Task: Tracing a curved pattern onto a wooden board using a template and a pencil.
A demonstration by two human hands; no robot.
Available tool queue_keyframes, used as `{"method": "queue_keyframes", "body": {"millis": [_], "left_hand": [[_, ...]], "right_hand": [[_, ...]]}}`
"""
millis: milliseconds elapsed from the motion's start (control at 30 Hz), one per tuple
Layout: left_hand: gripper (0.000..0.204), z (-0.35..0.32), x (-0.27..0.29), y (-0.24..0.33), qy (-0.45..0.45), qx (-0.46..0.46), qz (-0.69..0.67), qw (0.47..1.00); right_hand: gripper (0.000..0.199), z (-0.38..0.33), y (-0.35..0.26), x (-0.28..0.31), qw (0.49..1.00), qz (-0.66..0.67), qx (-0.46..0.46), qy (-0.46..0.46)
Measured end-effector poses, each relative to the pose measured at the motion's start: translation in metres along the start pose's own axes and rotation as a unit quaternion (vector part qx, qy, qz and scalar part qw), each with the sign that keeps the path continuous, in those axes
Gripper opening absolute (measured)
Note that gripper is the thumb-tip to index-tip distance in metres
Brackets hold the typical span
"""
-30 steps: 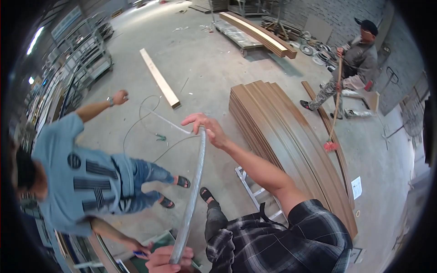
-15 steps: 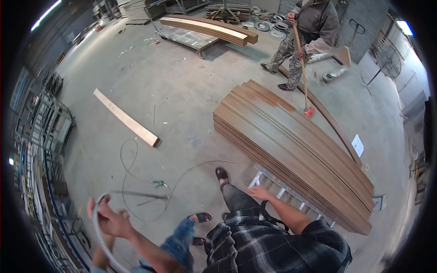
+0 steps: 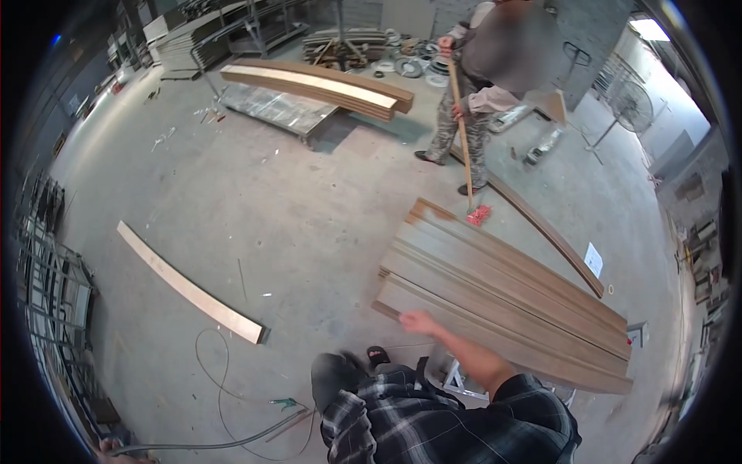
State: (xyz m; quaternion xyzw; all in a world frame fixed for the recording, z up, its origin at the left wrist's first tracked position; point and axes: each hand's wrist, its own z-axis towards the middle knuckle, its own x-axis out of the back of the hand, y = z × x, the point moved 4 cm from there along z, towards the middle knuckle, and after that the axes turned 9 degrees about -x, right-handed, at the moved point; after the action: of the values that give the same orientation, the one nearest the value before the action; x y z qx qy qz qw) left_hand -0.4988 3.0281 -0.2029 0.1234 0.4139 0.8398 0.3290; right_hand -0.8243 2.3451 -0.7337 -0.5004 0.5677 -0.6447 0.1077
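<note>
My right hand [image 3: 418,322] is over the near edge of a stack of long brown grooved boards [image 3: 495,286]. Its fingers are blurred, so whether it touches or grips a board is unclear. Beneath the stack, part of a pale metal frame [image 3: 457,379] shows beside my forearm. My left hand is out of sight; only the plaid sleeve [image 3: 348,424] on that side shows. At the lower left rim, another hand [image 3: 116,451] is by a grey hose [image 3: 209,446]; it seems to be a co-worker's.
Across the boards a co-worker [image 3: 471,108] holds a wooden pole [image 3: 464,147] with a red head [image 3: 478,215]. A light plank [image 3: 189,286], thin cable [image 3: 220,379] and green-handled tool [image 3: 286,402] lie on the floor. Behind stands a flat cart [image 3: 282,116]; a fan [image 3: 632,107] is at right.
My right hand has left the metal frame's bar and is now over the boards. The view has shifted. The denim-clad co-worker at left is mostly out of view, and the hose sits lower.
</note>
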Motion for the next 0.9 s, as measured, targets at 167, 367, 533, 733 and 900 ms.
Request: {"method": "queue_keyframes", "body": {"millis": [167, 367, 533, 733, 900], "left_hand": [[0.048, 0.055, -0.238, -0.037, -0.254, 0.058, -0.176, 0.949], [0.034, 0.089, -0.598, -0.004, -0.352, 0.053, -0.269, 0.895], [0.028, 0.080, -0.869, -0.047, -0.615, 0.044, -0.250, 0.746], [0.027, 0.069, -1.149, -0.120, -0.747, 0.120, -0.163, 0.633], [0.024, 0.088, -1.373, -0.181, -0.775, 0.180, -0.115, 0.595]], "right_hand": [[0.020, 0.274, -0.220, -0.001, 0.977, 0.185, -0.090, -0.058], [0.023, 0.553, -0.479, -0.075, 0.975, 0.199, -0.045, -0.090], [0.028, 0.710, -0.713, -0.144, 0.883, 0.339, -0.084, -0.315], [0.061, 0.970, -0.898, -0.193, 0.785, 0.479, 0.067, -0.386], [0.052, 1.219, -0.975, -0.194, 0.816, 0.512, 0.043, -0.266]]}}
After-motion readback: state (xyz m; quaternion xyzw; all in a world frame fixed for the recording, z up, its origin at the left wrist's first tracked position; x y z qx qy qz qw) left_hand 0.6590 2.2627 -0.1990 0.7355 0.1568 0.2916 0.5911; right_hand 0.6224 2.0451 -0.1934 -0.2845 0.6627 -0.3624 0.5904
